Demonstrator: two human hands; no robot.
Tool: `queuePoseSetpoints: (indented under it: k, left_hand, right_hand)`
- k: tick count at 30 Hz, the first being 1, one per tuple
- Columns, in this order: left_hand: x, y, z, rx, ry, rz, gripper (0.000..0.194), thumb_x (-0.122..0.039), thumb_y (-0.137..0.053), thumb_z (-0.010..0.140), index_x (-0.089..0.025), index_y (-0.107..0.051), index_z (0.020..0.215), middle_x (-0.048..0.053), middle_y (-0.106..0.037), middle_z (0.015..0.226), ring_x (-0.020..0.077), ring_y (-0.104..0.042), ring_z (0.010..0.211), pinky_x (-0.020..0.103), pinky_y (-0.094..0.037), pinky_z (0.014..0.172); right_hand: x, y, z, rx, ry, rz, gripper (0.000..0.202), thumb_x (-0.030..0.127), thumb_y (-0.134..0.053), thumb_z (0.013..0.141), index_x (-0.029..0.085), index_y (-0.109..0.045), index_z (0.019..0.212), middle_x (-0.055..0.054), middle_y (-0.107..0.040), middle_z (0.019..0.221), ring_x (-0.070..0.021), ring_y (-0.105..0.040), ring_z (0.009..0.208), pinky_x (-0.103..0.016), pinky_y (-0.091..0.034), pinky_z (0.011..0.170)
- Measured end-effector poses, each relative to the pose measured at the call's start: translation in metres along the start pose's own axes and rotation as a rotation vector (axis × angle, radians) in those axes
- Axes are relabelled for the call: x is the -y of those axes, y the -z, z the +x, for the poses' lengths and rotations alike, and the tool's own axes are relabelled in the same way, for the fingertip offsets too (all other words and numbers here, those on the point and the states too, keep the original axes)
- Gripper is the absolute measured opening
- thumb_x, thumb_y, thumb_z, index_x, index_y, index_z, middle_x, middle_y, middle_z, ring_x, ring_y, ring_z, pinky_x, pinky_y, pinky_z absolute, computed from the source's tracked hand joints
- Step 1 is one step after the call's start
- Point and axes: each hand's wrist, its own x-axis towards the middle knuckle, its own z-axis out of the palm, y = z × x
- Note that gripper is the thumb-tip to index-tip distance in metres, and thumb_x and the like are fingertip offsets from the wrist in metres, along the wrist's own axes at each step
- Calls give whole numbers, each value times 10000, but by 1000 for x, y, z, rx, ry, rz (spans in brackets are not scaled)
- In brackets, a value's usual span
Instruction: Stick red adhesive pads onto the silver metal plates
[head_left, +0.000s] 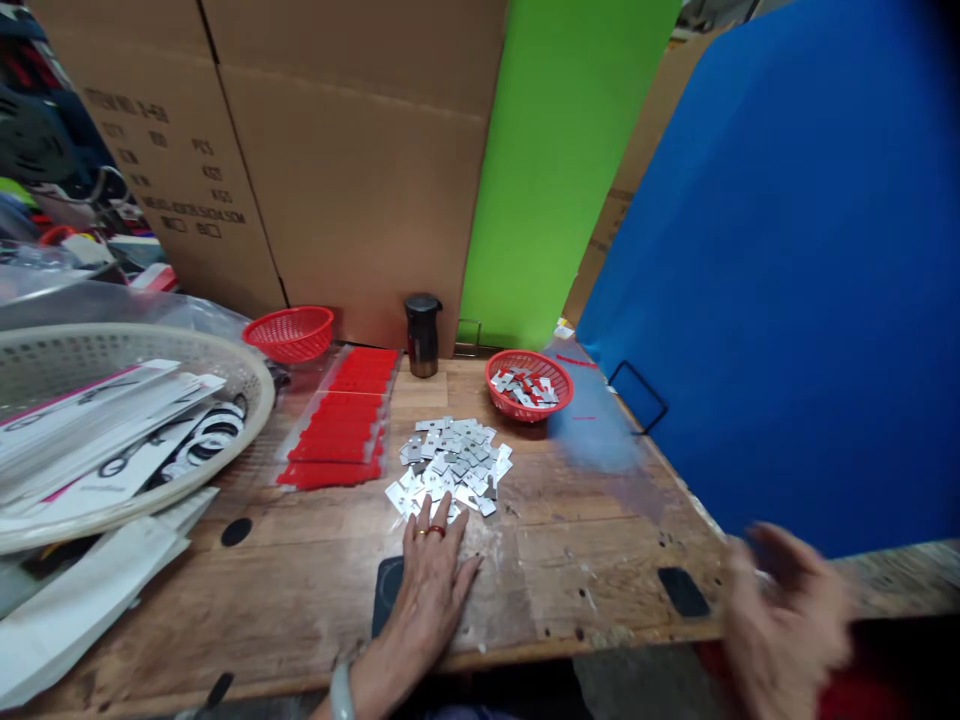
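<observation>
My left hand (431, 580) lies palm down on the table, its fingers spread and their tips at the near edge of a pile of small flat silvery metal pieces (457, 462). It wears rings, and a pale bangle (342, 692) circles the wrist. Beneath that hand shows part of a dark rounded patch (387, 592). At the right, over the table's front edge, my right hand (787, 620) is smeared by motion; its fingers and anything in them cannot be made out. A red basket (531, 412) behind the pile holds similar pieces, some with red parts.
Rows of red items in clear plastic (341, 420) lie left of the pile. Behind stand a dark lidded jug (423, 335) and another red basket (292, 335). A large pale basket (259, 430) with printed cards is at left. Clear plastic bags (600, 430) lie by the blue panel (787, 280).
</observation>
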Motion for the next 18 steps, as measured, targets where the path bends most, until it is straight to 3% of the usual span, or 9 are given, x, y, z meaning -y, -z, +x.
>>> queuePoseSetpoints:
  k: [1, 2, 3, 6, 10, 15, 18]
  left_hand:
    - [4, 2, -1, 1, 18, 22, 441, -241, -494, 840, -194, -448, 1276, 147, -403, 1399, 318, -212, 1356, 555, -282, 1012]
    - [8, 4, -2, 6, 38, 44, 449, -245, -502, 835, -187, -452, 1278, 153, -398, 1402, 323, -211, 1355, 552, -280, 1012]
    - [11, 6, -4, 13, 61, 66, 453, -249, -508, 832, -180, -457, 1277, 158, -398, 1402, 328, -216, 1352, 550, -280, 1010]
    - [20, 11, -9, 31, 125, 118, 456, -263, -511, 830, -165, -469, 1273, 171, -414, 1389, 348, -232, 1342, 557, -288, 997]
    - [34, 13, -12, 5, 190, 178, 467, -302, -490, 841, -159, -454, 1285, 187, -411, 1387, 356, -281, 1319, 570, -285, 989]
    - [43, 11, 1, 48, 262, 220, 533, -354, -490, 839, -94, -434, 1300, 239, -449, 1339, 378, -361, 1271, 575, -291, 982]
    - [37, 7, 11, 83, 215, 191, 556, -382, -460, 854, -80, -410, 1317, 234, -444, 1349, 378, -352, 1278, 581, -293, 985]
  right_hand:
    - [8, -17, -10, 44, 134, -54, 373, 454, -542, 763, 236, -535, 1064, -98, -573, 1059, -295, -537, 1000, -506, -440, 868]
    - [16, -35, -19, 206, 235, -40, 312, 430, -511, 785, 209, -564, 998, -97, -595, 1016, -282, -557, 970, -503, -439, 879]
    - [24, -52, -26, 387, 292, -25, 289, 400, -490, 807, 199, -571, 998, -98, -598, 1040, -265, -560, 988, -479, -441, 897]
    - [42, -101, -39, 647, 381, 20, 286, 314, -461, 853, 192, -552, 1095, -109, -562, 1153, -235, -529, 1076, -418, -428, 948]
    - [61, -154, -39, 785, 538, 40, 444, 267, -469, 856, 168, -433, 1287, -122, -464, 1302, -225, -420, 1217, -390, -363, 1023]
    - [81, -211, -25, 828, 663, -169, 509, 396, -512, 842, 143, -462, 1281, -156, -439, 1334, -272, -381, 1241, -436, -304, 1025]
    - [88, -234, -22, 852, 709, -235, 495, 434, -529, 830, 154, -510, 1237, -155, -471, 1308, -296, -394, 1215, -460, -294, 995]
